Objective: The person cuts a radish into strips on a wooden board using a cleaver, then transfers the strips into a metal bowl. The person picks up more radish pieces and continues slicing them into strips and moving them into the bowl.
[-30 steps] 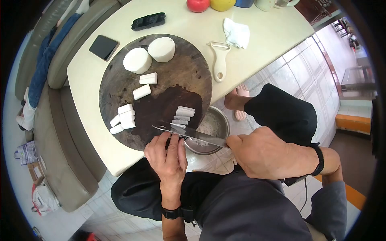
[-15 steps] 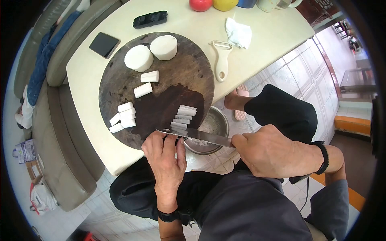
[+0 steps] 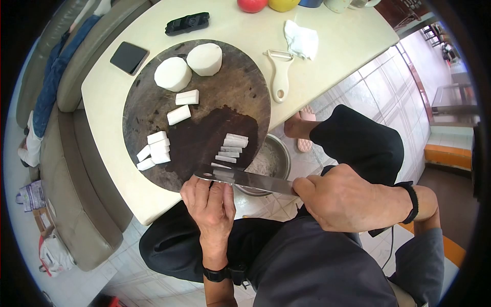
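Observation:
My right hand point(image 3: 342, 197) is wrapped round the handle of a knife point(image 3: 245, 180), whose blade points left over the near edge of the round wooden board point(image 3: 204, 92). My left hand point(image 3: 209, 204) has its fingers bent and pressed together against the board's edge, just under the blade; what they hold is hidden. Thin white slices point(image 3: 231, 148) lie in a row beyond the blade. To the left is a cluster of white blocks point(image 3: 158, 147). Two more blocks point(image 3: 179, 115) and two thick white rounds point(image 3: 173, 74) sit farther back.
A metal bowl point(image 3: 279, 158) stands below the table edge. On the table point(image 3: 327, 77) are a peeler point(image 3: 281, 77), a white cloth point(image 3: 302, 40), a phone point(image 3: 129, 58), a black object point(image 3: 187, 23) and a red fruit point(image 3: 251, 4). Another person's legs point(image 3: 61, 77) rest on the sofa.
The knife has shifted slightly toward me and left, with its blade turned to show more of its flat side. My right hand has lowered a little.

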A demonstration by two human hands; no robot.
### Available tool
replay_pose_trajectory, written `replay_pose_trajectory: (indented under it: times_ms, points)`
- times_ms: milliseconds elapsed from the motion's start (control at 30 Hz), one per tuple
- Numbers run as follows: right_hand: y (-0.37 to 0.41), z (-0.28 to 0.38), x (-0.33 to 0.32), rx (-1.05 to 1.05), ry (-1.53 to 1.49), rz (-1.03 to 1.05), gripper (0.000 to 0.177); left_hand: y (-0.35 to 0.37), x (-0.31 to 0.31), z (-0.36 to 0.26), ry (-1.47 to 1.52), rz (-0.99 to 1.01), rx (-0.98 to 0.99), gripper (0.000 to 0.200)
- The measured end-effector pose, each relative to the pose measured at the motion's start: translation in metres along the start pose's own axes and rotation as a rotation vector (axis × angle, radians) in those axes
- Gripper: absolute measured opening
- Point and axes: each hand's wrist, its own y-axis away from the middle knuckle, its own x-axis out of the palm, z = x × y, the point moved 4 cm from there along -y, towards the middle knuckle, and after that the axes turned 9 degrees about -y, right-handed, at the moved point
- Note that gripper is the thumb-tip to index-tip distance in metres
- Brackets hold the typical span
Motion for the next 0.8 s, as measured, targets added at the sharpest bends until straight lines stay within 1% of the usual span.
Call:
replay_pose_trajectory:
  times_ms: [233,333,433,500,533,600,633,700,733,800]
  points:
    - [0.0,0.004,0.009,0.04,0.03,0.023,0.024,0.001,0.001,0.001,0.007,0.01,0.005,0.019]
    - [-0.003,0.01,0.007,0.051,0.032,0.043,0.021,0.001,0.002,0.001,0.002,0.021,0.004,0.02]
    - [-0.012,0.012,0.008,0.009,0.008,0.05,0.017,0.001,0.0,0.001,0.01,0.004,0.006,0.021]
    - [-0.025,0.008,0.019,-0.006,0.058,0.018,0.026,0.002,0.001,0.002,0.011,0.017,0.005,0.021]
    - [-0.029,0.006,0.024,-0.005,0.06,0.016,0.026,0.002,0.002,0.001,0.012,0.014,0.008,0.021]
    - [-0.036,0.005,0.026,-0.083,0.025,-0.132,0.023,0.002,0.001,0.001,0.003,-0.029,0.005,0.02]
    - [-0.035,0.004,0.025,-0.088,0.026,-0.134,0.023,0.001,0.001,0.001,-0.001,-0.032,0.006,0.02]
    - [-0.032,-0.003,0.025,0.03,-0.03,-0.08,0.019,-0.001,0.001,-0.002,0.026,-0.051,-0.002,0.02]
    - [-0.03,-0.003,0.023,0.028,-0.027,-0.08,0.019,-0.002,0.001,-0.003,0.026,-0.054,-0.003,0.02]
    - [-0.026,-0.005,0.019,0.125,-0.109,-0.016,0.019,-0.003,0.0,-0.004,0.043,-0.057,-0.024,0.018]
